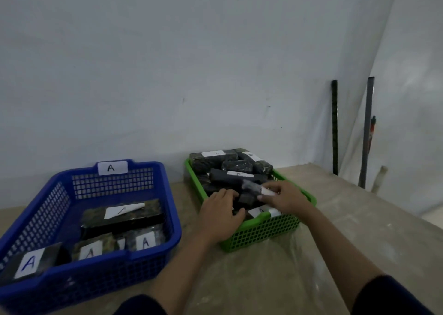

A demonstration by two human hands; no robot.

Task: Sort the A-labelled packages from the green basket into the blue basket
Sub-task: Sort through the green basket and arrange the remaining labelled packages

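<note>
- Two bare hands reach into a green plastic lattice basket (263, 228) that sits to the right of a blue plastic lattice basket (134, 250) on a pale table (335, 230); the baskets stand just beside each other, not touching.
- The right hand (285, 200) pinches a small dark wrapped package with a white paper label (257, 190), thumb and fingertips curled round its labelled end, just above the heap.
- The left hand (220, 212) lies with fingers curled over dark packages at the green basket's near left corner; whether it actually grips one I cannot tell.
- The held package's long axis runs roughly left to right, its labelled end pointing right into the fingers. Motion blur hides the letter.
- The blue basket, tagged A on its far rim, holds about five dark packages with A labels (122, 215).
- Risk: because the label is unreadable here, a wrong letter may go across.
- Risk: an end pinch could let the slick wrap slip, or the paper label peel.
- Risk: lifting could topple stacked neighbours.
</note>
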